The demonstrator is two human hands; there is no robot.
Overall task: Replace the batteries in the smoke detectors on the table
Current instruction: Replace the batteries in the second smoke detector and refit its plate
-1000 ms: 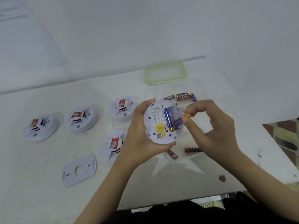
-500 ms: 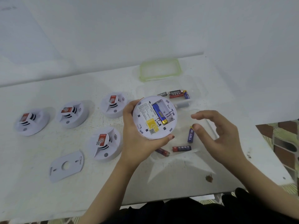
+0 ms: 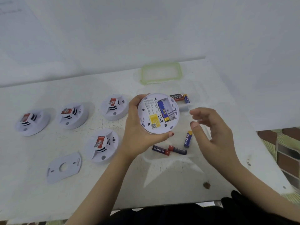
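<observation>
Step in hand: battery replacement on one smoke detector (image 3: 158,113), judged part-way; one bay filled, one bay empty.
Left hand (image 3: 139,132): grasping the smoke detector by its rim, back face up, raised above the counter (image 3: 48,197).
Right hand (image 3: 212,133): released, fingers loosely curled, grasping nothing; hovers just right of the detector.
Fitted cell: blue AA battery (image 3: 162,111) lies in the left bay; the bay to its right shows bare.
Key relation: loose blue PKCELL battery (image 3: 188,138) lies on the counter just below and left of the right hand's fingertips, near side of the detector; its long axis runs near-to-far, slightly tilted, roughly parallel to the empty bay. The right hand is clearly nearer to it than the left.
Other loose cells: two dark batteries (image 3: 168,150) lie end to end nearer the person; further batteries (image 3: 180,97) lie at the far side, partly hidden behind the detector.
Remaining units: four smoke detectors (image 3: 112,107) rest face up at left.
Mounting plate (image 3: 64,167): flat on the counter, near left.
Container lid (image 3: 160,73): green-rimmed, at the far edge.
Caution: polarity markings are too small to read.
</observation>
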